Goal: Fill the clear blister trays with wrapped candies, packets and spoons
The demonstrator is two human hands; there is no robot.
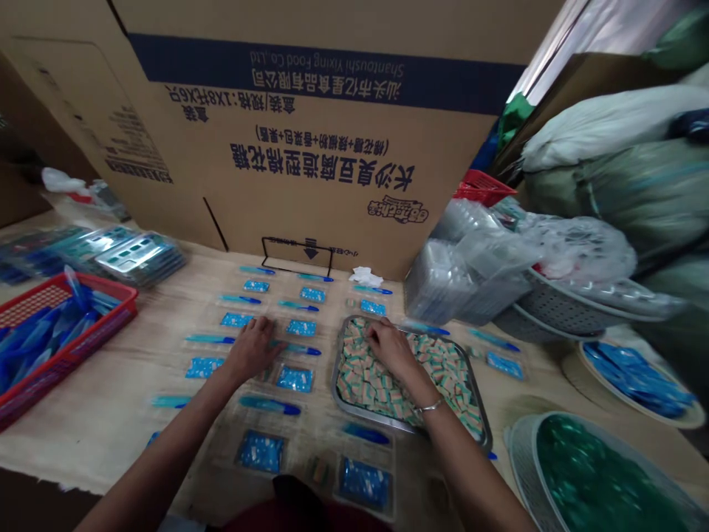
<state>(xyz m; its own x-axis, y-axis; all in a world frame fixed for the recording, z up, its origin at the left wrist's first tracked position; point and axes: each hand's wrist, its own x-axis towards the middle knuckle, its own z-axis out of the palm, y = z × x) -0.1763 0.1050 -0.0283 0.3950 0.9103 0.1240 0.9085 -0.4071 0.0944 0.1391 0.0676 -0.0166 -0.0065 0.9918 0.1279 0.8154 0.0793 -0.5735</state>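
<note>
Rows of clear plastic blister trays (293, 378) lie on a tan sheet-covered table (94, 355), each holding a blue stick-shaped piece or small blue packets. My left hand (253, 349) rests with spread fingers on the trays, just above a blue stick (302, 349). My right hand (391, 347) sits at the near rim of a metal tray (407, 377) heaped with small wrapped pieces in cream, green and orange. Its fingertips are down among those pieces, and I cannot tell whether they hold one.
A red basket (66, 332) of blue pieces stands at the left, beyond it stacked trays (133, 255). A printed cardboard box (310, 155) rises behind. At the right are stacked clear trays (465, 270), a grey colander (559, 310), a round dish of blue packets (636, 380), a green-filled basket (598, 473), and large sacks (614, 177).
</note>
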